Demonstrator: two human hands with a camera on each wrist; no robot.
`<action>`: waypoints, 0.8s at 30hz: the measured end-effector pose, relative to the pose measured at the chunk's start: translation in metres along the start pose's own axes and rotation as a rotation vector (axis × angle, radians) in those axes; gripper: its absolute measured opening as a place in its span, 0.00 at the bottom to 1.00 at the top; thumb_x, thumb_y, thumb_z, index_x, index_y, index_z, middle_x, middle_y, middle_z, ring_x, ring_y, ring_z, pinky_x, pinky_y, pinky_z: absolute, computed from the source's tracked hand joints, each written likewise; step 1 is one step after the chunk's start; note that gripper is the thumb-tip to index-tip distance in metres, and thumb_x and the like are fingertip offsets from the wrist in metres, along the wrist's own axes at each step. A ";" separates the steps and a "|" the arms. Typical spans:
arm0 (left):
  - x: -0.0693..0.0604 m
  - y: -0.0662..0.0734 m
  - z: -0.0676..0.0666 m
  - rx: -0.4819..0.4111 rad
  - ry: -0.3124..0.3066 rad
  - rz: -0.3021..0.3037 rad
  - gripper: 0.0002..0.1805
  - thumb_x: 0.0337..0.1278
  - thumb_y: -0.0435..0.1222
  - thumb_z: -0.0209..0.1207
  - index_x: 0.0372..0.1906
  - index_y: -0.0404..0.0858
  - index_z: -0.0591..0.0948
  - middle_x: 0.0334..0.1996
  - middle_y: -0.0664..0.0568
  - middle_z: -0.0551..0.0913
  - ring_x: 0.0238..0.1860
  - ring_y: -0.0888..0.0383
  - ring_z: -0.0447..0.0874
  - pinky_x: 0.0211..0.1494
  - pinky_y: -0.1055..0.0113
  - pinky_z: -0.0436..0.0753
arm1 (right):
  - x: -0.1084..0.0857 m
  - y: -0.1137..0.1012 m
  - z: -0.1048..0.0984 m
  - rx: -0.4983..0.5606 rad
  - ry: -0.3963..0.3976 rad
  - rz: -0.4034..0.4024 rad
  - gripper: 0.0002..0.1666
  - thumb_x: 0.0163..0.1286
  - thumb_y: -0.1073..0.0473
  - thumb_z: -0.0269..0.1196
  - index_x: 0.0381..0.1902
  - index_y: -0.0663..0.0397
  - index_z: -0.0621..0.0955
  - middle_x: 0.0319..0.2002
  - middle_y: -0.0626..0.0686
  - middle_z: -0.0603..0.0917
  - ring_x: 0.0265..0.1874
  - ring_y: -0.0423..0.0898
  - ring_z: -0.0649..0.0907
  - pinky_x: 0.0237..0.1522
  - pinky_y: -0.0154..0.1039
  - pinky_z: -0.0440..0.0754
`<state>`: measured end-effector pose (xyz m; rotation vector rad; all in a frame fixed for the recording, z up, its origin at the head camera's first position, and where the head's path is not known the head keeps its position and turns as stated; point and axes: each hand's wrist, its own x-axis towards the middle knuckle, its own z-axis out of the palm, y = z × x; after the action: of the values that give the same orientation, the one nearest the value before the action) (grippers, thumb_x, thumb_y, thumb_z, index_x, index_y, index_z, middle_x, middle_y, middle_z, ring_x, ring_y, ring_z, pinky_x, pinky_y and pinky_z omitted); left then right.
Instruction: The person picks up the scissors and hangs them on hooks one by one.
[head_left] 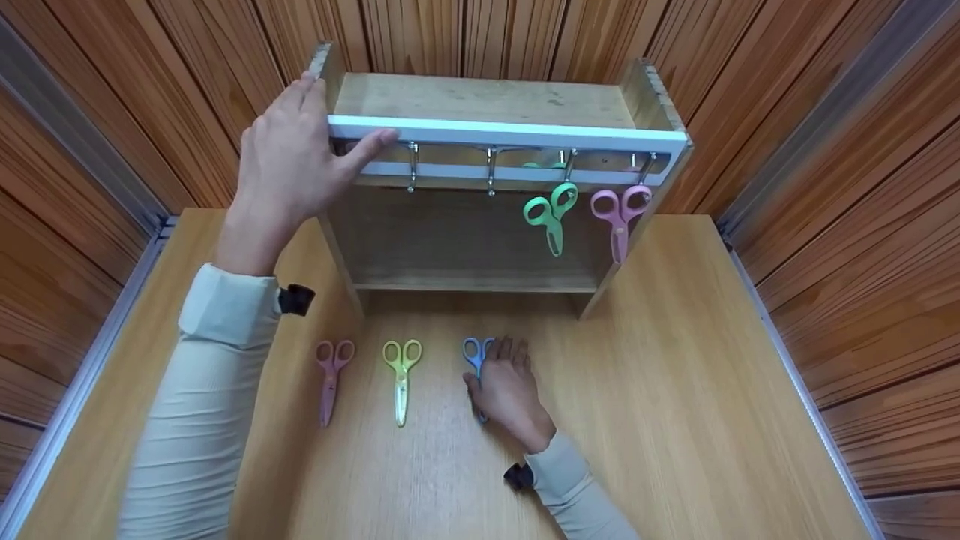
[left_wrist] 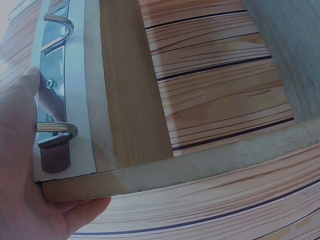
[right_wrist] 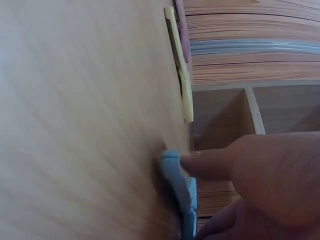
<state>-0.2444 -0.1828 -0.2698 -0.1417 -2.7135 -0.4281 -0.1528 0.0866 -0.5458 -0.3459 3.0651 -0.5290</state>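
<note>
My left hand grips the upper left corner of a wooden shelf unit. Its thumb lies over the white front rail, fingers around the side board. Down on the table, my right hand holds blue scissors between thumb and fingers, partly covering them. In the right wrist view the thumb touches the blue scissors. Green scissors and pink scissors hang from the two right-hand hooks. Two metal hooks to the left carry nothing.
Yellow scissors and another pair of pink scissors lie on the wooden table, left of the right hand. Wood-panelled walls with metal edging stand around the table. The shelf unit stands at its back.
</note>
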 end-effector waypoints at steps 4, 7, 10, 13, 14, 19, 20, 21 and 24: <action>-0.001 0.000 0.000 -0.007 0.016 0.011 0.59 0.66 0.75 0.47 0.80 0.29 0.61 0.81 0.34 0.62 0.80 0.34 0.64 0.77 0.36 0.71 | -0.001 0.000 0.006 -0.159 0.118 -0.079 0.35 0.71 0.55 0.65 0.61 0.85 0.76 0.59 0.80 0.81 0.62 0.77 0.81 0.66 0.62 0.83; -0.001 0.000 -0.001 -0.011 0.009 0.007 0.59 0.66 0.75 0.46 0.81 0.29 0.60 0.82 0.35 0.60 0.81 0.34 0.63 0.78 0.36 0.70 | 0.000 0.002 0.009 -0.255 0.184 -0.124 0.30 0.70 0.58 0.64 0.57 0.84 0.79 0.55 0.78 0.84 0.57 0.72 0.85 0.61 0.58 0.87; -0.001 0.000 -0.001 -0.015 0.006 0.005 0.59 0.66 0.75 0.46 0.81 0.30 0.60 0.82 0.35 0.60 0.81 0.34 0.62 0.78 0.36 0.70 | 0.000 0.003 0.008 -0.313 0.210 -0.145 0.29 0.69 0.58 0.64 0.55 0.83 0.81 0.52 0.76 0.86 0.54 0.69 0.87 0.56 0.55 0.90; 0.000 0.001 -0.001 -0.015 0.003 0.004 0.59 0.66 0.75 0.46 0.81 0.30 0.60 0.83 0.35 0.60 0.82 0.35 0.62 0.79 0.37 0.69 | 0.001 0.004 0.007 -0.358 0.224 -0.162 0.28 0.69 0.57 0.65 0.54 0.81 0.82 0.51 0.74 0.88 0.52 0.67 0.89 0.53 0.53 0.91; 0.000 0.001 -0.001 -0.015 0.001 0.004 0.59 0.66 0.75 0.46 0.81 0.30 0.60 0.83 0.35 0.60 0.82 0.35 0.62 0.79 0.37 0.69 | 0.001 0.004 0.007 -0.368 0.225 -0.167 0.28 0.69 0.57 0.65 0.54 0.81 0.82 0.51 0.74 0.88 0.52 0.67 0.89 0.53 0.53 0.91; 0.000 0.000 -0.001 -0.016 -0.010 -0.003 0.59 0.66 0.75 0.45 0.81 0.30 0.59 0.83 0.35 0.59 0.82 0.35 0.60 0.80 0.37 0.67 | 0.001 0.007 0.006 -0.399 0.246 -0.204 0.27 0.68 0.56 0.66 0.53 0.79 0.83 0.49 0.72 0.89 0.49 0.65 0.90 0.51 0.52 0.92; 0.000 0.000 0.000 -0.016 -0.010 -0.003 0.59 0.66 0.75 0.45 0.81 0.30 0.59 0.83 0.35 0.58 0.83 0.35 0.60 0.80 0.37 0.67 | 0.001 0.008 0.006 -0.407 0.258 -0.212 0.27 0.68 0.56 0.66 0.53 0.78 0.83 0.48 0.71 0.89 0.48 0.64 0.90 0.49 0.51 0.92; 0.000 0.000 0.000 -0.016 -0.010 -0.004 0.59 0.66 0.75 0.45 0.82 0.30 0.59 0.83 0.35 0.58 0.83 0.35 0.60 0.80 0.37 0.67 | 0.000 0.009 0.005 -0.412 0.268 -0.220 0.27 0.68 0.56 0.67 0.52 0.78 0.84 0.48 0.70 0.89 0.47 0.64 0.90 0.48 0.50 0.93; 0.000 0.000 0.001 -0.019 -0.010 -0.001 0.59 0.66 0.75 0.45 0.82 0.30 0.59 0.83 0.35 0.59 0.82 0.35 0.60 0.80 0.37 0.68 | -0.001 0.013 0.006 -0.437 0.290 -0.239 0.26 0.67 0.56 0.68 0.51 0.77 0.84 0.46 0.69 0.89 0.45 0.63 0.90 0.42 0.48 0.93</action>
<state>-0.2441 -0.1828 -0.2705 -0.1476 -2.7197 -0.4553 -0.1545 0.0964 -0.5555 -0.7063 3.4258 0.1152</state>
